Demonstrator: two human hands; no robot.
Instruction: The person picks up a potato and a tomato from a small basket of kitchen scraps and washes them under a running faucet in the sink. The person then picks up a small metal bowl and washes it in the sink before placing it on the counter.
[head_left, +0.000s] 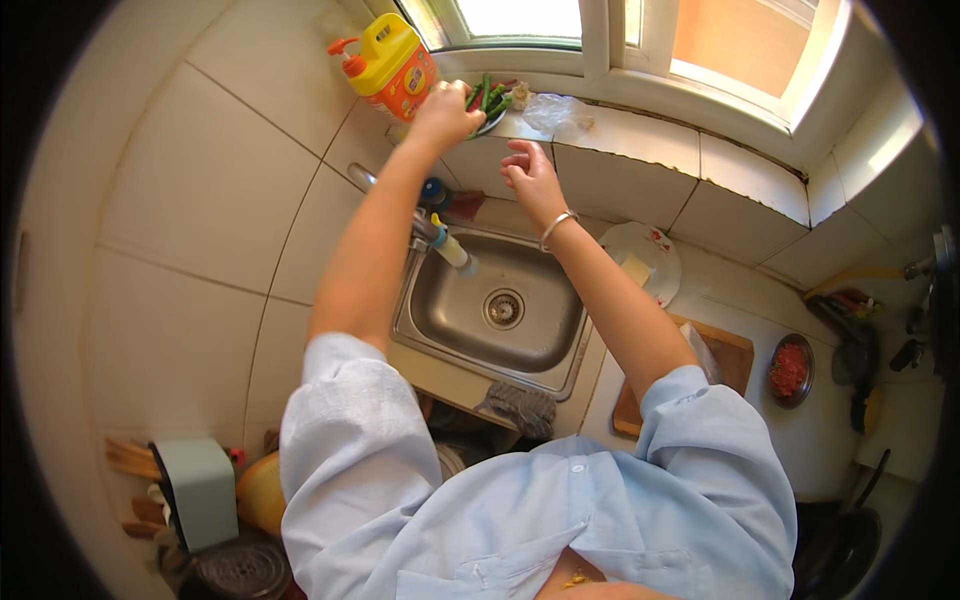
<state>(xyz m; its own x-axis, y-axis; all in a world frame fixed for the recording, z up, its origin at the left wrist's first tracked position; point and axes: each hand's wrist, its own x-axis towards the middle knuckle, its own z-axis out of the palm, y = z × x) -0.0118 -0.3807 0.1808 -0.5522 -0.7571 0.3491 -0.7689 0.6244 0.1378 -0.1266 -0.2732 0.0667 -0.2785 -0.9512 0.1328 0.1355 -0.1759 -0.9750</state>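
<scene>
My left hand (448, 116) reaches to the window ledge, its fingers at a small plate (491, 124) of green chili peppers (491, 99); whether it grips any is hidden. Just left of it stands a yellow jug with an orange pump and label (397, 71). My right hand (531, 172), with a silver bangle at the wrist, hangs before the ledge with fingers curled and apart, holding nothing. A garlic bulb (520, 95) and a clear plastic bag (553, 112) lie on the ledge. Below my arms is a stainless steel sink (480, 337) under a faucet with a filter nozzle (452, 251).
Right of the sink are a floral plate (664, 259) with a pale yellow piece, a wooden cutting board (731, 360) and a metal bowl of chopped red food (789, 370). A grey cloth (525, 409) hangs on the front edge. A utensil holder (196, 491) stands at lower left.
</scene>
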